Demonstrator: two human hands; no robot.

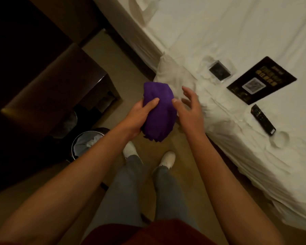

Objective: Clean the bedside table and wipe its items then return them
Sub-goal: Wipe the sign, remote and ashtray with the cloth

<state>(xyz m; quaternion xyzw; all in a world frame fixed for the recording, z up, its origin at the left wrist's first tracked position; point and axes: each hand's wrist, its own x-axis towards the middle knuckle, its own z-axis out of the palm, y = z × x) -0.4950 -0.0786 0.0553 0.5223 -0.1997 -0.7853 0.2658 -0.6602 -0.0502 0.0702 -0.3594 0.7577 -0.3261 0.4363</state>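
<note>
A bunched purple cloth (pixel 159 110) hangs in mid-air over the floor between the bed and the dark wooden bedside table (pixel 51 85). My left hand (pixel 140 117) grips the cloth from the left, thumb across its front. To the cloth's right my right hand (pixel 189 106) has its fingers spread, and only the thumb tip touches the cloth's edge. On the bed lie a black remote control (pixel 263 120), a black card with a QR code (pixel 261 80) and a small clear-framed stand (pixel 220 70).
The white bed (pixel 237 32) fills the right side, its corner close to my right hand. A lined waste bin (pixel 86 143) stands on the floor by the table's open lower shelf. My feet in white shoes stand on the tan floor.
</note>
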